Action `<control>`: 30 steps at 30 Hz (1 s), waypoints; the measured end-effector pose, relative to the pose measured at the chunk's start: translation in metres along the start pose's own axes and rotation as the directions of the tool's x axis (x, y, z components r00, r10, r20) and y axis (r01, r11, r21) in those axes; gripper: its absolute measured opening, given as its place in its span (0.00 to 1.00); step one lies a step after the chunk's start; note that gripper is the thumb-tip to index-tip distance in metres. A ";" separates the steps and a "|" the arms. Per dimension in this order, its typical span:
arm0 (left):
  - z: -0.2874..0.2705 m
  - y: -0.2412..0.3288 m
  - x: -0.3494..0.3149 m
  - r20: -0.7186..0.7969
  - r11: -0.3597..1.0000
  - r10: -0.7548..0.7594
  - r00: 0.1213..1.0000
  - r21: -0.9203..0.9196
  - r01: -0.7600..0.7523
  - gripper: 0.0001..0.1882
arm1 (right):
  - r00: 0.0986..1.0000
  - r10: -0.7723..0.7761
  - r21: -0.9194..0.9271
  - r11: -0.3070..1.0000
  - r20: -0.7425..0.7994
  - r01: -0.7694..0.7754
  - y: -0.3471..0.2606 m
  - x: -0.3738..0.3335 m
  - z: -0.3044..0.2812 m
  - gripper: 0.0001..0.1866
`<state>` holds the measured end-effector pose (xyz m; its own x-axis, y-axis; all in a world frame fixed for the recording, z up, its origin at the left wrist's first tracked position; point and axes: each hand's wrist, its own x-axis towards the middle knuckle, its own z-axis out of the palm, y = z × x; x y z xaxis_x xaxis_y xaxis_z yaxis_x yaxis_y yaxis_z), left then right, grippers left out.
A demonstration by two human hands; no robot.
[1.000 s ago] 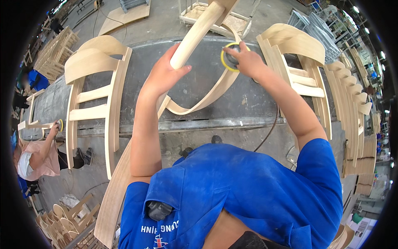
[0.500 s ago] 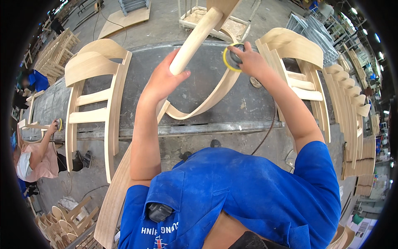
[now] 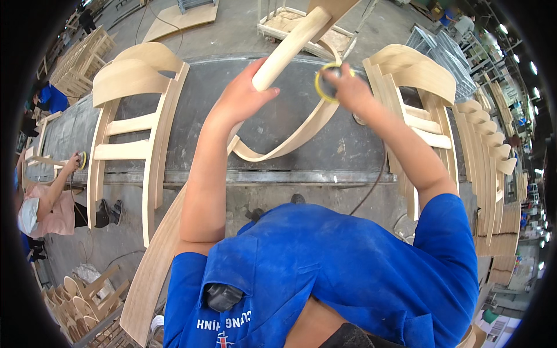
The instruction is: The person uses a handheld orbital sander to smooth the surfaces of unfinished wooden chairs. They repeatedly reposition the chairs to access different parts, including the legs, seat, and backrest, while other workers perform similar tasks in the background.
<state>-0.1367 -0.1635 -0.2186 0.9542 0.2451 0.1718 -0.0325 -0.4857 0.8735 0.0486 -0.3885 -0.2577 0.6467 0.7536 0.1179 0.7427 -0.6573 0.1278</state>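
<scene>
A pale wooden chair frame with a straight rail (image 3: 290, 49) and a curved bent-wood band (image 3: 296, 142) is tilted over the dark workbench (image 3: 209, 98). My left hand (image 3: 246, 95) is wrapped round the lower end of the rail. In my right hand (image 3: 351, 93) is a round sander (image 3: 326, 84) with a yellow-edged disc, blurred by motion. The disc is against the upper right stretch of the band. A dark hose (image 3: 376, 188) hangs over the bench edge below my right arm. A long flat wooden piece (image 3: 148, 269) extends beneath my left forearm.
Pale chair backs (image 3: 130, 87) stand at the left of the bench and more chair backs (image 3: 415, 66) at the right. Several stacked frames (image 3: 481, 139) lie farther right. At far left a co-worker (image 3: 49, 203) holds another sander. A white-framed cart (image 3: 284, 23) stands beyond the bench.
The rail and my left hand have shifted slightly right in the view. My right hand and the sander have moved slightly along the band. The whole view has tilted a little.
</scene>
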 end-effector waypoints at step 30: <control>0.003 -0.012 0.014 -0.041 1.000 -0.009 0.999 0.014 0.009 0.35 | 0.743 -0.413 -0.036 0.862 0.527 0.505 -0.176 -0.046 0.099 0.39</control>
<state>-0.1221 -0.1567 -0.2278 0.9413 0.2837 0.1829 -0.0196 -0.4949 0.8687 -0.0948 -0.3073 -0.3829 0.2652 0.8338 -0.4843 0.9608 -0.1866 0.2050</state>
